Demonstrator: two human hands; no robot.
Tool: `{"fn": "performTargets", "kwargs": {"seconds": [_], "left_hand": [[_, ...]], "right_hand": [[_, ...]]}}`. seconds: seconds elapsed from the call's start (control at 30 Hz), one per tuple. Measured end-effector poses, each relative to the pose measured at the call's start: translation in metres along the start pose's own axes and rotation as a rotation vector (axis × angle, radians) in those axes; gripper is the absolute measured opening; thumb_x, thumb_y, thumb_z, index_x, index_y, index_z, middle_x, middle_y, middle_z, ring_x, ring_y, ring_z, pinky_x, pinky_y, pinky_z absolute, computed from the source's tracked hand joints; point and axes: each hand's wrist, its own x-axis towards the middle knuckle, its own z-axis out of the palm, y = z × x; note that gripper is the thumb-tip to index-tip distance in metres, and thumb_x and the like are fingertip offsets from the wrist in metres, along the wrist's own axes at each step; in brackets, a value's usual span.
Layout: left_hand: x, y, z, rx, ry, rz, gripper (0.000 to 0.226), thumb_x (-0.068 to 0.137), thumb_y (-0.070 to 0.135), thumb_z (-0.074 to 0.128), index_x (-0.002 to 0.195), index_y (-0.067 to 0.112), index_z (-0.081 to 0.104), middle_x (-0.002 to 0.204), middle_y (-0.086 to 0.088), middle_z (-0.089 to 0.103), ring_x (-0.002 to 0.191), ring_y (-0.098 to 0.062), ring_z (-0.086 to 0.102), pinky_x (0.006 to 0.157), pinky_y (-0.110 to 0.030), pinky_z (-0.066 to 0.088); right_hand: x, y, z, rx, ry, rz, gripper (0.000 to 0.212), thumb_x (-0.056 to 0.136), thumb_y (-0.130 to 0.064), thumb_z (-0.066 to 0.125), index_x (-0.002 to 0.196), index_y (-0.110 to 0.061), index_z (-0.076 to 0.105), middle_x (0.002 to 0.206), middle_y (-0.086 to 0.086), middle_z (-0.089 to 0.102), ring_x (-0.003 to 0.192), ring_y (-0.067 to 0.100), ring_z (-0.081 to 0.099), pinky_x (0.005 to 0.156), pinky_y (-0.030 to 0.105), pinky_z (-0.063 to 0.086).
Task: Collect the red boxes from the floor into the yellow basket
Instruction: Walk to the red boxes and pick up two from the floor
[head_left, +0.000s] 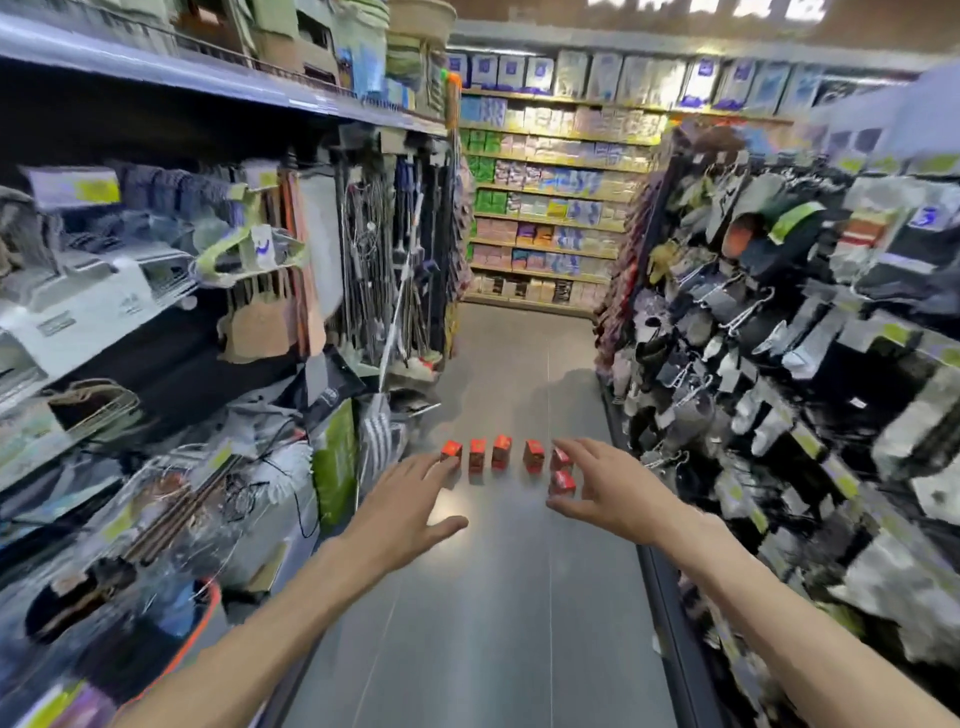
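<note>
Red cardboard boxes (501, 453) stand in a row across the grey aisle floor (493, 623), with one more box (562, 483) lying just in front of the row's right end. I see my left hand (410, 506) stretched toward the leftmost box, fingers straight and spread. My right hand (602, 486) reaches over the two rightmost boxes, fingers apart, gripping nothing. Stocked shelves (550, 208) line both sides.

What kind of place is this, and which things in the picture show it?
Most likely a shop aisle. Tall shelves of packaged goods close the far end, yellow price tags mark the left shelf, and socks hang on hooks at right. Small red boxes stand on the grey floor.
</note>
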Motion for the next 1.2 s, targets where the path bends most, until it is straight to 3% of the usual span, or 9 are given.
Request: {"fn": "performTargets", "kwargs": {"seconds": [0.17,0.47,0.63,0.87,1.2], "left_hand": [[0.122,-0.05,0.03,-0.016,-0.013,0.033,0.069,0.088,0.06,0.059,0.142,0.021,0.042,0.14,-0.003,0.048,0.131,-0.023,0.041,0.103,-0.028,0.026],[0.353,-0.159,0.128,0.041,-0.033,0.042,0.08,0.086,0.066,0.057,0.149,0.023,0.035,0.148,0.0,0.042,0.138,-0.022,0.037,0.112,-0.039,0.034],[0.485,-0.219,0.159,0.076,-0.035,0.003,0.08,0.087,0.065,0.058,0.15,0.02,0.036,0.149,-0.001,0.043,0.138,-0.021,0.037,0.115,-0.037,0.032],[0.627,-0.318,0.212,0.078,-0.042,-0.061,0.081,0.087,0.066,0.056,0.151,0.02,0.034,0.151,-0.003,0.041,0.139,-0.023,0.036,0.115,-0.039,0.031],[0.839,-0.482,0.328,-0.01,-0.06,-0.125,0.08,0.086,0.071,0.047,0.147,0.02,0.036,0.146,-0.001,0.045,0.134,-0.022,0.041,0.107,-0.043,0.04]], "right_hand": [[0.107,0.066,0.012,0.03,0.013,0.02,0.084,0.084,-0.064,0.058,0.151,-0.021,0.031,0.142,0.0,0.049,0.129,0.02,0.046,0.107,0.032,0.037],[0.331,0.203,0.073,0.065,0.013,0.006,0.084,0.087,-0.057,0.062,0.153,-0.019,0.027,0.141,0.005,0.049,0.125,0.024,0.049,0.1,0.032,0.037],[0.469,0.276,0.083,0.095,-0.016,0.001,0.085,0.087,-0.06,0.06,0.154,-0.021,0.025,0.143,0.007,0.047,0.127,0.025,0.047,0.1,0.033,0.038],[0.648,0.346,0.117,0.151,-0.083,-0.007,0.085,0.085,-0.067,0.056,0.153,-0.028,0.023,0.148,0.004,0.044,0.128,0.025,0.048,0.103,0.037,0.041],[0.895,0.446,0.197,0.145,-0.103,0.01,0.081,0.088,-0.064,0.057,0.152,-0.025,0.026,0.147,0.005,0.045,0.128,0.025,0.047,0.099,0.037,0.041]]}}
